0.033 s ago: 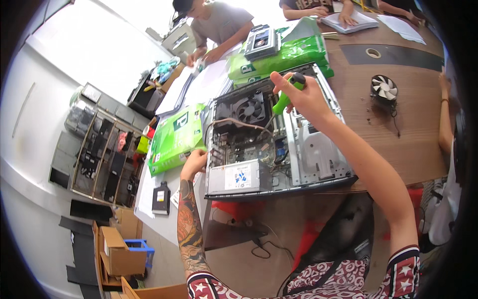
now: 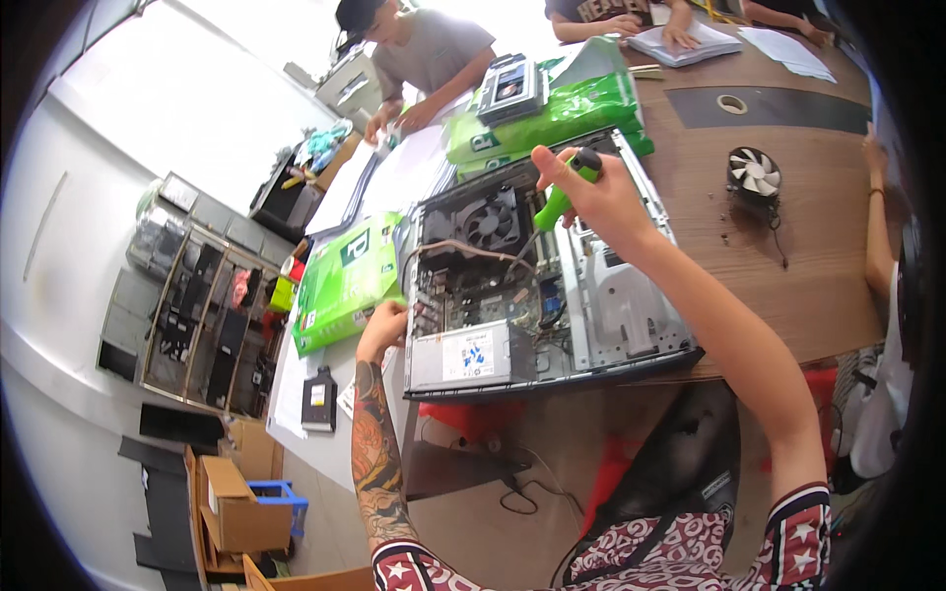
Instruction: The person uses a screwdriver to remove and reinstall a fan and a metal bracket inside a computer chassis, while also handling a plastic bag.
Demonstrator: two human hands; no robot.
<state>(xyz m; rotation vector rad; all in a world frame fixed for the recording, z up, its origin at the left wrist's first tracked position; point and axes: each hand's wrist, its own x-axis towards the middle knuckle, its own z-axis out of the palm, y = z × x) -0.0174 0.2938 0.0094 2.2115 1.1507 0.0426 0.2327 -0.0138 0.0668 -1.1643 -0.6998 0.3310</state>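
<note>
Hardly anything moves between the earlier frame and now: only the whole view shifts a little, and both hands keep their places at the computer case (image 2: 581,374). Your right hand (image 2: 599,192) has its fingers closed around the green handle of the screwdriver (image 2: 554,210), with the thumb stretched out. Its shaft goes down into the open case, just beside the fan (image 2: 486,222); the tip cannot be seen clearly. Your left hand (image 2: 386,325) is at the left edge of the case, but whether its fingers pinch that edge or only rest there, you cannot tell from this view.

Lying flat on the brown table (image 2: 788,305), the case seems to reach past the table edge on your side. You should expect it to be heavy and stiff, probably heaviest at the near left corner, where the power box (image 2: 468,357) sits. For lifting, take the outer walls with 2 hands, at opposite sides, and mind the rim, which may be sharp. Do not pull the brown cable (image 2: 473,244), which looks soft, and do not press on the circuit board (image 2: 481,307), likely the most fragile part. The screwdriver should be light and hard; hold it by the thick handle, because a tilted tip can slip and scratch something.
</note>
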